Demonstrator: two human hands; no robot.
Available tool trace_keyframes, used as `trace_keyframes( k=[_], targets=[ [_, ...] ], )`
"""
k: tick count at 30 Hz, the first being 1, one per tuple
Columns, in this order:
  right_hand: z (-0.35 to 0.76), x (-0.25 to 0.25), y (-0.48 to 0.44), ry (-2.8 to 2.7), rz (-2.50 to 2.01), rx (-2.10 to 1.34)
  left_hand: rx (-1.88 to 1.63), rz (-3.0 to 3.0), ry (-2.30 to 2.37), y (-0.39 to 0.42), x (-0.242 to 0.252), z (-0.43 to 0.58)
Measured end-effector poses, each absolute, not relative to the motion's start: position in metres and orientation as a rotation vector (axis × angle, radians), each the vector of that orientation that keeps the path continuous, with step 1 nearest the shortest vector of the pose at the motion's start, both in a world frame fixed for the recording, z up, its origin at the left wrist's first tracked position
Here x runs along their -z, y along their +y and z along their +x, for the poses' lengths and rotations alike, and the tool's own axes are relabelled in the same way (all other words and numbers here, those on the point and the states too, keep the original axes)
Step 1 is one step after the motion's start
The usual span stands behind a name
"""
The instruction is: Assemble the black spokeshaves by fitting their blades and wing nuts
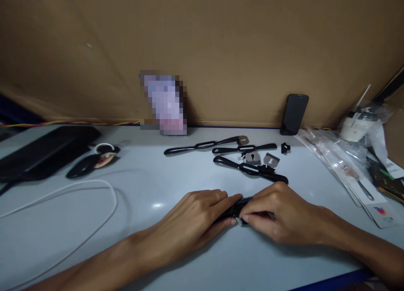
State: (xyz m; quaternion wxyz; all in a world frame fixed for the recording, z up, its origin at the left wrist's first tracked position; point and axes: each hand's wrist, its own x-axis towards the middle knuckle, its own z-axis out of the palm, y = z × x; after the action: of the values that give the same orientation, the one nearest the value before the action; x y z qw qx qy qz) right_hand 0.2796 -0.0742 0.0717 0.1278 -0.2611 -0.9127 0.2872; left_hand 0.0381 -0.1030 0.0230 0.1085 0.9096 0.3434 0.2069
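Note:
My left hand [198, 217] and my right hand [277, 215] meet near the front of the white table [142, 249], both closed on a black handled tool [240, 205] that shows only between the fingers. A small metal piece peeks out under my right thumb. Just behind the hands lie three more black handled tools [249, 169], one long one [202, 146] to the left, with flat metal blades [271, 160] and a small black part [285, 148] beside them.
A black phone [294, 113] leans on the cardboard wall. Clear plastic packets [344, 169] crowd the right side. A black case [44, 150], a black key fob with ring [91, 160] and a white cable [88, 190] lie left.

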Motion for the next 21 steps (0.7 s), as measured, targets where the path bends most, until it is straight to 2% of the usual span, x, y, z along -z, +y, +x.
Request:
trace_keyframes(
  k=[4, 9, 13, 21],
  targets=[
    [0.284, -0.081, -0.069, -2.497, -0.821, -0.965, -0.554, 2.692, 1.023, -0.103, -0.025, 0.039],
    [0.295, -0.088, -0.057, -2.685, -0.999, -0.636, -0.567, 2.7, 1.01, -0.104, -0.024, 0.039],
    [0.295, -0.085, -0.058, -2.949, -1.036, -0.566, -0.579, 2.691, 1.022, -0.104, -0.022, 0.038],
    [0.292, -0.082, -0.066, -2.979, -1.092, -0.459, -0.597, 2.694, 1.029, -0.104, -0.022, 0.038]
  ],
)
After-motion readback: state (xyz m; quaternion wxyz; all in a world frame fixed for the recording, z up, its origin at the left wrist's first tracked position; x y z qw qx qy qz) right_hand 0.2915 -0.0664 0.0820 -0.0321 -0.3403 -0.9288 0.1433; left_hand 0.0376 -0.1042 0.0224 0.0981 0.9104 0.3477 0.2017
